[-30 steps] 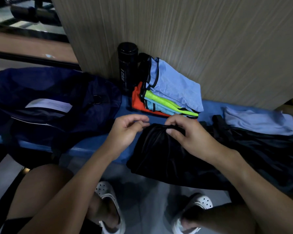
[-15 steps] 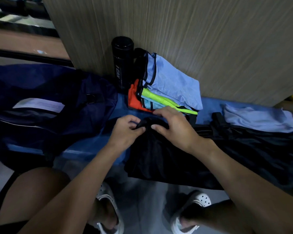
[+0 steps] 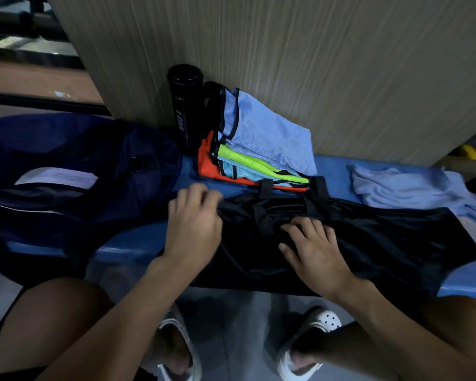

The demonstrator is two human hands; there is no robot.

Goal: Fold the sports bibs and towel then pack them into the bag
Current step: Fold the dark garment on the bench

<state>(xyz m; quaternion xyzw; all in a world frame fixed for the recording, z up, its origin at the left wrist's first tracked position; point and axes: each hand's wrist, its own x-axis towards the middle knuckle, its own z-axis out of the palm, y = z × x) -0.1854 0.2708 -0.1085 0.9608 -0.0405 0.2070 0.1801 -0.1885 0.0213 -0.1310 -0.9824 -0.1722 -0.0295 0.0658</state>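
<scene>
Blue padded bench point(image 3: 132, 243) against wood-grain wall panel point(image 3: 327, 64), grey floor point(image 3: 231, 325) below. Black shiny sports bib point(image 3: 382, 237) lies spread at centre. We see left hand point(image 3: 194, 224) pinching its 9 o'clock edge, right hand point(image 3: 313, 251) pressing flat, fingers straight. Folded multicolour bib stack point(image 3: 264, 141) at 12, navy fabric bag point(image 3: 66, 149) at 9, pale-blue towel point(image 3: 396, 188) at 2.

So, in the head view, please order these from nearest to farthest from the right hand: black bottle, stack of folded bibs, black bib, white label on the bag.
1. black bib: under the right hand, touching it.
2. stack of folded bibs: just beyond the hand.
3. black bottle: farther back and left, beside the stack.
4. white label: far left, on the bag.
</scene>
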